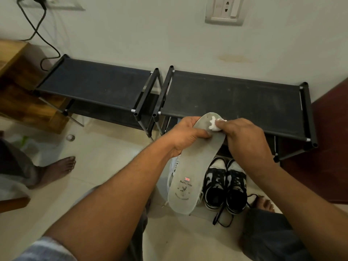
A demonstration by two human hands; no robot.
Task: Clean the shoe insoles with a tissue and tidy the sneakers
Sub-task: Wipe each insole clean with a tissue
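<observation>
The insole [190,166] is being gripped near its toe by the left hand [186,136], above the sneakers [215,182] on the floor. A tissue [216,124] is being pinched against it by the right hand [246,140]. Being judged light and bendy, it is best being backed behind the rubbed spot.

A home entryway or room corner: two low black shoe racks [233,97] against a painted wall with a socket plate [225,10], sneakers [225,185] on pale floor tiles [105,157], bare feet nearby.
</observation>
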